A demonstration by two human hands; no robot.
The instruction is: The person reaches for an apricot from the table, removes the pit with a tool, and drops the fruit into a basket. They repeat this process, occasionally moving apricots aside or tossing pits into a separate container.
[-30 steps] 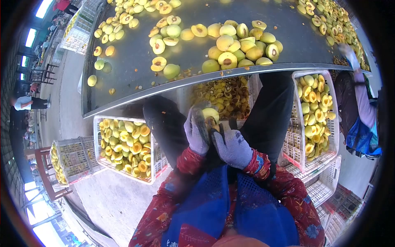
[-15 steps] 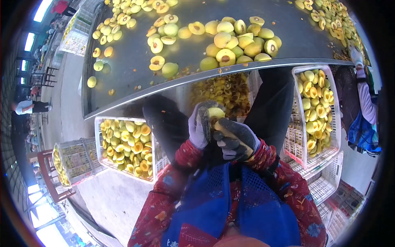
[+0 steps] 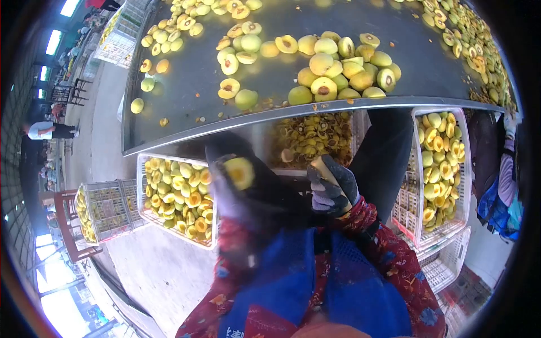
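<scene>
White characters (image 3: 235, 332) stand low on the wearer's blue apron (image 3: 360, 281), too small and folded to read surely; no other writing is legible.

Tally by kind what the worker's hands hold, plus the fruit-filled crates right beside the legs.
Cut stone-fruit half, in the blurred left hand: 1
Tan stick-like tool, in the right hand: 1
Fruit-filled crates, left crate and right crate: 2
Total: 4
</scene>
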